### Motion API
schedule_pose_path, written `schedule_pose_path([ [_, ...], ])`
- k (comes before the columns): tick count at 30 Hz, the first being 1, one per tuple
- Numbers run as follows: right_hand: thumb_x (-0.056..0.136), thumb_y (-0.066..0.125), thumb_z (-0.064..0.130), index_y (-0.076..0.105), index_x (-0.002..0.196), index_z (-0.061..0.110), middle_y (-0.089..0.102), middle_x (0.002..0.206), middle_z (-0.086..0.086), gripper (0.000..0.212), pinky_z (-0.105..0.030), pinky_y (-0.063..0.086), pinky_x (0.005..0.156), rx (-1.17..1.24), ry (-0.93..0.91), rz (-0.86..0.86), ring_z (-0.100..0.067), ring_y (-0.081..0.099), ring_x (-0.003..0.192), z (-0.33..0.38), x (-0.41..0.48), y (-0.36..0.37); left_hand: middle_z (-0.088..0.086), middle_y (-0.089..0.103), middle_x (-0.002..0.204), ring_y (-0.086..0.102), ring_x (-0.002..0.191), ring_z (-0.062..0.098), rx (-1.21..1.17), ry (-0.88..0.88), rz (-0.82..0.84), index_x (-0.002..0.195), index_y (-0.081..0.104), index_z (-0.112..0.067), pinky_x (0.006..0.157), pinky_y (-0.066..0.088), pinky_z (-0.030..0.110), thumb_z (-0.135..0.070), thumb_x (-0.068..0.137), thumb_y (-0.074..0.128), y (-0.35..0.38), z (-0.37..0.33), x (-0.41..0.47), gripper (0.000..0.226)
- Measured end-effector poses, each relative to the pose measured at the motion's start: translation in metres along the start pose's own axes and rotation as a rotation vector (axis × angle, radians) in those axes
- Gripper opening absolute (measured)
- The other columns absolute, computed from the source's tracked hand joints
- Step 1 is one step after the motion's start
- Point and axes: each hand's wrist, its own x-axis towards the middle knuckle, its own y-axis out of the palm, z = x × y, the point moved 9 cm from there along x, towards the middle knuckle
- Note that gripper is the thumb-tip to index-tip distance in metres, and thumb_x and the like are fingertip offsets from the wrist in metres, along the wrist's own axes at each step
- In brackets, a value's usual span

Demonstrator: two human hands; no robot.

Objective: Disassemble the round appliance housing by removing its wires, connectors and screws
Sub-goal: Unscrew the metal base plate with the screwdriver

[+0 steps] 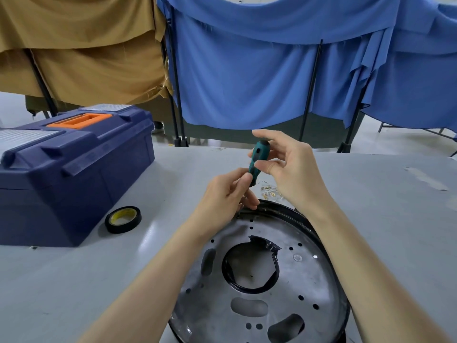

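The right hand (291,169) pinches the teal-handled screwdriver (257,159) high up, and the left hand (227,194) pinches its lower end, at the rim of the round grey metal housing (309,273). It is probably best kept square to the screw, pressing down while turning.

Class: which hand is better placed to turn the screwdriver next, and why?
Likely the right hand: its fingers wrap the screwdriver handle; the left hand steadies the shaft at the housing rim.
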Motion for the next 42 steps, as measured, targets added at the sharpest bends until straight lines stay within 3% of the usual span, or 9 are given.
schedule_pose_path([
  [3,0.084,0.063,-0.009,0.063,0.121,0.018,0.071,0.099,-0.003,0.046,-0.018,0.054,0.074,0.034,0.003,0.038,-0.010,0.067,0.088,0.001,-0.001,0.005,0.013,0.073,0.080,0.071,0.076,0.025,0.020,0.007,-0.003,0.109,0.058,-0.014,0.075,0.054,0.049,-0.022,0.104,0.040,-0.001,0.000,0.001,0.021],
  [8,0.083,0.075,0.015,0.061,0.126,0.029,0.063,0.100,0.007,0.048,-0.021,0.053,0.076,-0.045,-0.022,0.030,-0.004,0.059,0.083,0.003,-0.002,0.006,0.011,0.073,0.076,0.071,0.071,0.027,-0.019,0.009,-0.042,0.094,0.050,-0.011,0.068,0.054,0.045,-0.025,0.094,0.061,-0.006,0.003,0.001,0.018],
  [11,0.079,0.077,0.010,0.062,0.126,0.028,0.064,0.092,0.015,0.053,-0.017,0.051,0.074,-0.054,-0.028,0.018,0.001,0.059,0.076,0.004,-0.001,0.006,0.014,0.072,0.073,0.070,0.071,0.034,-0.021,0.013,-0.044,0.089,0.044,-0.011,0.072,0.055,0.048,-0.027,0.092,0.065,-0.006,0.004,0.002,0.026],
  [16,0.082,0.063,-0.013,0.063,0.113,0.017,0.072,0.093,-0.004,0.043,-0.028,0.057,0.078,0.023,-0.009,0.036,-0.016,0.070,0.088,0.002,-0.001,0.004,0.012,0.073,0.077,0.071,0.072,0.026,0.020,0.021,-0.003,0.100,0.055,-0.016,0.080,0.053,0.055,-0.031,0.105,0.036,-0.001,0.002,0.001,0.024],
  [23,0.083,0.075,0.014,0.064,0.124,0.027,0.063,0.101,0.007,0.044,-0.020,0.053,0.076,-0.030,-0.025,0.065,-0.004,0.060,0.084,0.005,-0.003,0.011,0.008,0.072,0.070,0.070,0.068,0.025,0.016,0.029,-0.073,0.090,0.046,-0.009,0.067,0.053,0.044,-0.035,0.091,0.063,-0.007,0.003,0.003,0.031],
  [26,0.080,0.076,0.008,0.061,0.129,0.025,0.063,0.098,0.012,0.054,-0.022,0.053,0.078,-0.050,-0.016,0.030,-0.005,0.057,0.081,0.004,-0.002,0.008,0.009,0.072,0.070,0.070,0.070,0.030,0.005,0.026,-0.065,0.087,0.048,-0.015,0.072,0.055,0.049,-0.034,0.093,0.060,-0.007,0.005,0.002,0.024],
  [31,0.083,0.061,-0.014,0.057,0.117,0.013,0.069,0.093,-0.010,0.044,-0.028,0.057,0.077,0.051,0.005,0.041,-0.020,0.069,0.087,0.003,-0.002,0.005,0.014,0.073,0.076,0.070,0.076,0.033,0.011,0.015,-0.033,0.103,0.060,-0.007,0.082,0.054,0.055,-0.023,0.104,0.039,-0.003,0.003,0.002,0.026],
  [37,0.085,0.073,0.017,0.062,0.122,0.029,0.059,0.106,0.000,0.041,-0.021,0.053,0.079,-0.050,-0.019,0.048,-0.008,0.059,0.092,0.005,-0.003,0.009,0.009,0.074,0.075,0.071,0.072,0.026,-0.017,0.006,-0.063,0.092,0.050,-0.013,0.079,0.056,0.053,-0.031,0.094,0.061,-0.007,0.004,0.001,0.021],
  [42,0.080,0.075,0.004,0.063,0.119,0.020,0.064,0.096,0.001,0.043,-0.022,0.053,0.073,-0.024,-0.002,-0.015,-0.013,0.060,0.083,0.005,-0.002,0.002,0.007,0.073,0.072,0.071,0.071,0.025,0.038,0.035,-0.030,0.098,0.052,-0.018,0.078,0.056,0.052,-0.036,0.094,0.059,-0.002,0.002,0.000,0.020],
])
